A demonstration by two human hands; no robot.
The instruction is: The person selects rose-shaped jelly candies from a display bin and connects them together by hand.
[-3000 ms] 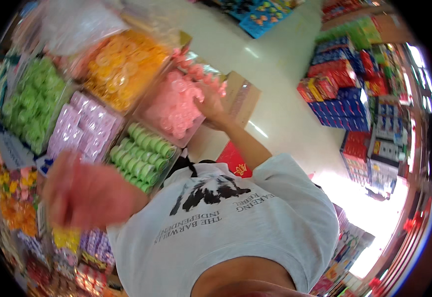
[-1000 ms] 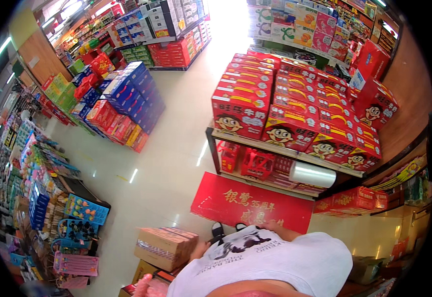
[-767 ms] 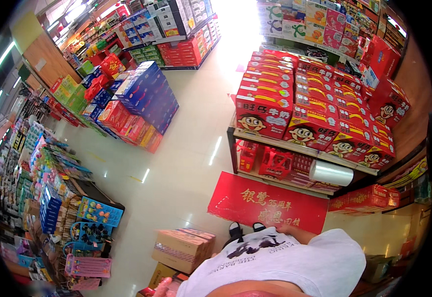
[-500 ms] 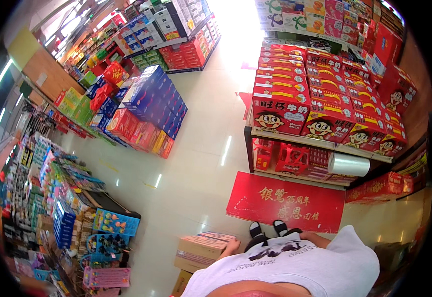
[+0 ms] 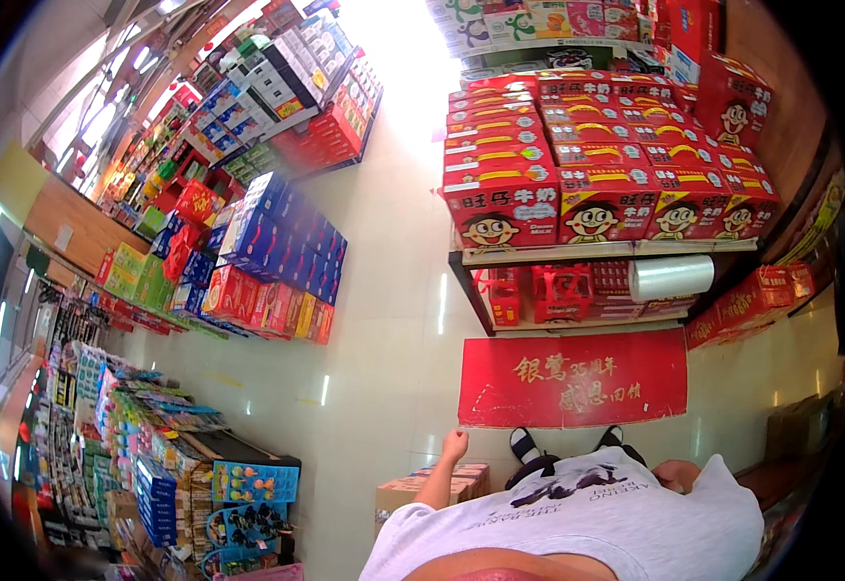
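Note:
My left hand (image 5: 454, 445) is raised in front of me, fingers curled closed, with nothing visible in it. Just below and beside that forearm stands a cardboard carton (image 5: 471, 478), partly covered by my arm and shirt. Down at my right side hangs my right hand (image 5: 676, 474), close to the shirt hem; its fingers are too unclear to read. My feet (image 5: 523, 443) in dark sandals stand at the near edge of a red floor mat (image 5: 490, 382).
Ahead, a shelf rack (image 5: 481, 257) carries stacked red drink boxes (image 5: 500, 198) and a roll of clear plastic (image 5: 672, 279). Blue cartons (image 5: 282, 228) and red boxes (image 5: 234, 292) are piled at left. Nearer left, a display (image 5: 256, 484) holds small goods. Pale tiled floor (image 5: 384, 320) runs between.
My left hand has come away from the carton's side and moved up and forward, closed. My view has turned, so the shelf sits further left and the carton lower.

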